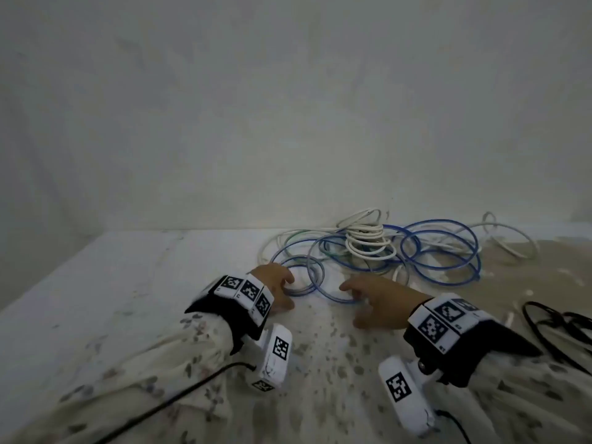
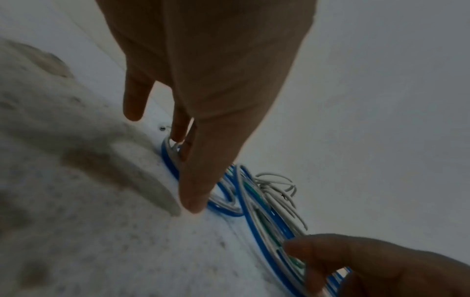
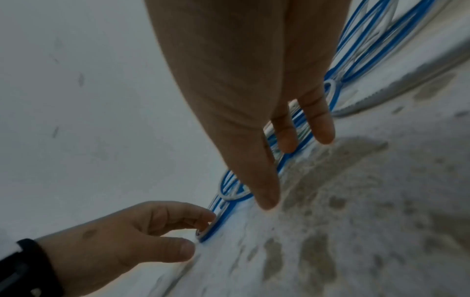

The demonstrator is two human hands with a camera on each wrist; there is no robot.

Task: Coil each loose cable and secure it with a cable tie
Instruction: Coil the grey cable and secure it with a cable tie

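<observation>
A tangle of blue cable (image 1: 447, 268) lies in wide loops on the speckled white surface, mixed with white and greenish strands. A wound white cable coil (image 1: 368, 243) sits on top of it. My left hand (image 1: 288, 290) is at the near-left loop. In the right wrist view its curled fingers and thumb (image 3: 201, 235) pinch the blue cable (image 3: 221, 221) between them. My right hand (image 1: 352, 293) lies spread on the neighbouring loop, with straight fingers (image 3: 287, 160) pressing on the strands. The left wrist view shows both hands on the blue cable (image 2: 254, 231). No cable tie shows.
A black cable (image 1: 544, 325) lies loose at the right edge. More white cable (image 1: 512, 248) trails off at the far right. A pale wall (image 1: 288, 107) rises directly behind the pile. The surface (image 1: 112, 283) to the left carries nothing.
</observation>
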